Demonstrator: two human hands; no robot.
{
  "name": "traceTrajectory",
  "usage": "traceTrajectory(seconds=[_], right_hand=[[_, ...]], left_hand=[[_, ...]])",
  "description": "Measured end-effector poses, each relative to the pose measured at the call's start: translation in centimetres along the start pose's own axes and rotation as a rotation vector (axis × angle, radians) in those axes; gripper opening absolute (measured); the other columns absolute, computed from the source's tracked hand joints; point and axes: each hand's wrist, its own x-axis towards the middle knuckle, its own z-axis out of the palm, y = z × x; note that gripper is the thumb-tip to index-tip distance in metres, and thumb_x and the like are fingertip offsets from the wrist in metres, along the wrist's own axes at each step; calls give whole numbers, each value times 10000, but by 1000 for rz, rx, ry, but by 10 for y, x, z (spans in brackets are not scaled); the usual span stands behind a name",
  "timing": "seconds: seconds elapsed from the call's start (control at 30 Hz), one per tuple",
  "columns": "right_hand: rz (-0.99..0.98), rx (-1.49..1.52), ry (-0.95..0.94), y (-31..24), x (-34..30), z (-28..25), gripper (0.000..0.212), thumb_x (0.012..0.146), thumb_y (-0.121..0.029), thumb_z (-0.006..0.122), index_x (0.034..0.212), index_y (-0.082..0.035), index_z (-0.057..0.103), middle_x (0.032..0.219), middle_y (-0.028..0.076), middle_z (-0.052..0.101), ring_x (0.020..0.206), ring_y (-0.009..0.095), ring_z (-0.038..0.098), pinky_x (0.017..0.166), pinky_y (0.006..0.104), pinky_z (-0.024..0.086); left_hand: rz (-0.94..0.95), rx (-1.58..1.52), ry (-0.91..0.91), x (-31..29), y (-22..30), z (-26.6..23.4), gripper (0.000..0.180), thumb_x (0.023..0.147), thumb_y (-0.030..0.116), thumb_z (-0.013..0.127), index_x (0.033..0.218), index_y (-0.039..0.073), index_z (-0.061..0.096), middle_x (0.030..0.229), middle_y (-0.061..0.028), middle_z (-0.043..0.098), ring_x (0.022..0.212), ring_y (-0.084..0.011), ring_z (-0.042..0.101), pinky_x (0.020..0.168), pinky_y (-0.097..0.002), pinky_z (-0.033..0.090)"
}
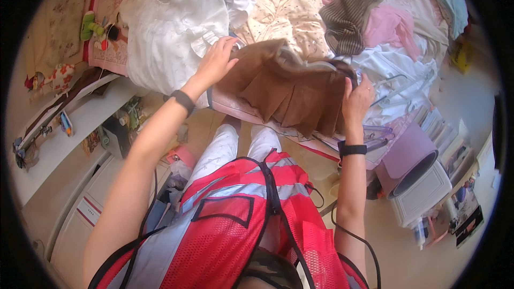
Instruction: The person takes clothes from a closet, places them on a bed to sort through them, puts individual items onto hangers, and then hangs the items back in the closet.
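Observation:
A brown pleated skirt [292,93] is stretched out between my two hands along the near edge of the bed, its pale inner lining showing at the top. At its upper left corner, my left hand [218,60] pinches the edge with thumb and fingers. My right hand [357,99] is closed on its right edge, thumb on the near side. Left of the skirt, right beside my left hand, a white blouse [174,27] lies spread flat. Beyond the skirt lies a cream garment with small dots [292,13].
A striped brown garment [350,10], pink cloth [393,27] and white cloth [409,75] cover the bed's far right. Hangers [377,134] lie at its near right, above a lilac bin [409,158]. A white shelf [69,134] runs along the left. Soft toys [91,25] sit at the far left.

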Motion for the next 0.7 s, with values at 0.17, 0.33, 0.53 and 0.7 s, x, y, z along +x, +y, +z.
traceTrajectory(seconds=[0.17, 0.33, 0.53, 0.7], right_hand=[[-204, 251, -168, -46, 1, 38, 479, 781, -136, 688, 1195, 6, 493, 1216, 181, 535, 1118, 347, 512, 942, 430, 418], [-331, 272, -295, -90, -1, 61, 600, 720, -173, 752, 1236, -26, 485, 1233, 137, 515, 1150, 306, 488, 1007, 421, 369], [-272, 330, -522, -105, 0, 81, 511, 688, -195, 786, 1102, -49, 523, 942, 124, 615, 944, 317, 576, 879, 413, 422], [-556, 444, -536, -100, -28, 48, 245, 723, -64, 664, 926, -69, 526, 784, 119, 575, 799, 318, 562, 716, 405, 430]], left_hand=[[-265, -78, -114, -32, -22, 50, 586, 830, 208, 656, 1305, -30, 408, 1272, -230, 462, 1187, -382, 464, 1019, -419, 380], [-342, -118, -119, -79, -27, 77, 618, 812, 204, 672, 1311, -37, 399, 1289, -239, 449, 1209, -401, 437, 1022, -427, 380], [-451, -215, -145, -108, -39, 88, 600, 820, 207, 661, 1304, -34, 403, 1300, -249, 436, 1220, -402, 430, 1035, -426, 369], [-562, -239, -20, -106, -55, 89, 583, 824, 201, 654, 1301, -25, 408, 1273, -246, 452, 1195, -397, 445, 1028, -423, 372]])
